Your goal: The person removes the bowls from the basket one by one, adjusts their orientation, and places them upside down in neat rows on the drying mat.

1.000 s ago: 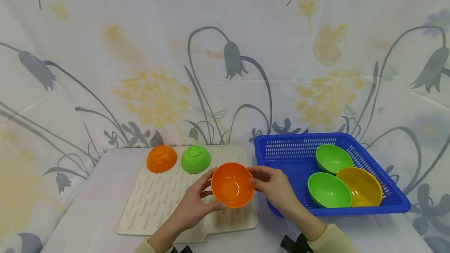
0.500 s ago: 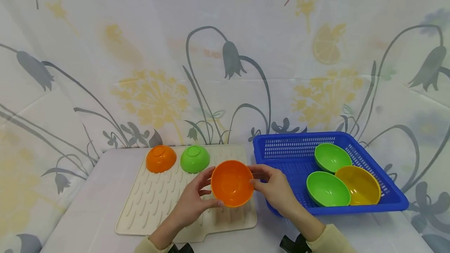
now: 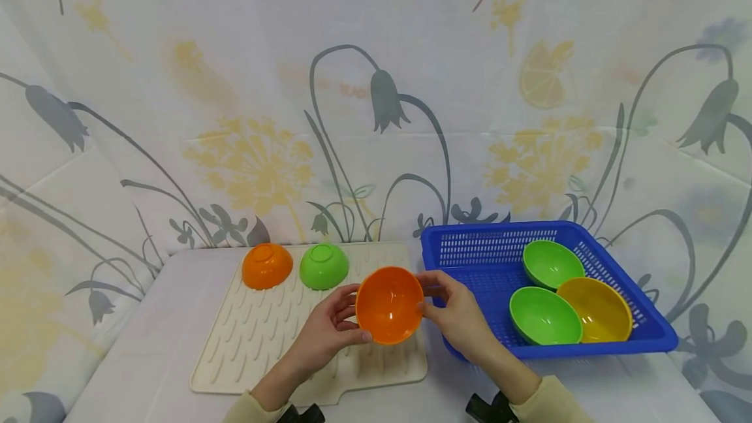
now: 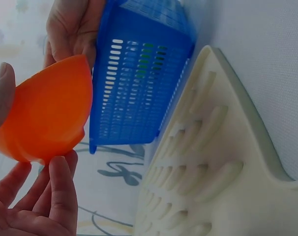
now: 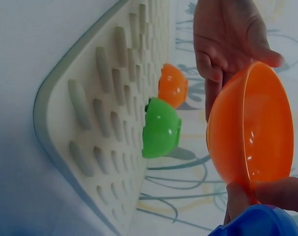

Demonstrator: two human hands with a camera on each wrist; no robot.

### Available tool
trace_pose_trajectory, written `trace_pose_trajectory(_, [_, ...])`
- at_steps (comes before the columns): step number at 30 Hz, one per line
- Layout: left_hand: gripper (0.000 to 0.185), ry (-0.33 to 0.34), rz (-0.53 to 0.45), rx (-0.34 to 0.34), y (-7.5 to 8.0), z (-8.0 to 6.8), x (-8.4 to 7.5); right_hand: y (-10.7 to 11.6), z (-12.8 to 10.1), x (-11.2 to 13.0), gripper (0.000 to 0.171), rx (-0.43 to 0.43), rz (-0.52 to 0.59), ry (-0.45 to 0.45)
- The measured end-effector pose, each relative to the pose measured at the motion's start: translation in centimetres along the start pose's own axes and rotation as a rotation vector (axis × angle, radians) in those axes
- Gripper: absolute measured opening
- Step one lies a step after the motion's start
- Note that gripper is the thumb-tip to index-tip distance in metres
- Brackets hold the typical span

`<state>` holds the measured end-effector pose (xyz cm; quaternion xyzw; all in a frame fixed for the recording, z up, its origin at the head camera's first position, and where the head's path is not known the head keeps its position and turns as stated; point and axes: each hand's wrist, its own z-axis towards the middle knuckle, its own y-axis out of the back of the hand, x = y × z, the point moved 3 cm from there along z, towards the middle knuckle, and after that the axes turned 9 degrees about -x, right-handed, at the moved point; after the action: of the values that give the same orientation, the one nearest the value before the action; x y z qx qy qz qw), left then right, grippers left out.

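An orange bowl [image 3: 390,305] is held up above the front of a cream drying mat [image 3: 252,331], its inside facing me. My left hand [image 3: 329,325] grips it from the left, with the thumb at the rim and the fingers against its outside, as the left wrist view shows. My right hand [image 3: 457,315] pinches the right side of the rim, thumb inside. In the right wrist view the bowl [image 5: 252,128] stands tilted on its side between both hands. On the mat's back edge a second orange bowl [image 3: 267,266] and a green bowl [image 3: 324,266] lie upside down.
A blue plastic basket [image 3: 470,235] stands right of the mat, close behind my right hand. Two green bowls [image 3: 545,316] and a yellow bowl [image 3: 596,311] sit in its right part. A flower-printed cloth [image 3: 376,83] hangs behind the white table [image 3: 141,325].
Both hands keep their hold on the orange bowl, which has shifted only slightly. The whole head view has drifted a little left.
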<state>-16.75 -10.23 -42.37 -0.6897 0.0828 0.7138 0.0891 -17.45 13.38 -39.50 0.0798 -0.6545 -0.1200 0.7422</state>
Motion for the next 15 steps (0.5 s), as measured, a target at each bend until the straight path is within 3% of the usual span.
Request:
trace_pose_trajectory(9, [0.071,-0.063,0.112,-0.045,0.45,-0.06,-0.17,-0.07,-0.33,0.46,0.037,-0.008,-0.024,0.009])
trace_pose_trajectory(15, [0.072,-0.094,0.200,-0.062,1.01,-0.20,-0.57,-0.03,-0.26,0.25,0.038,0.033,-0.009,-0.007])
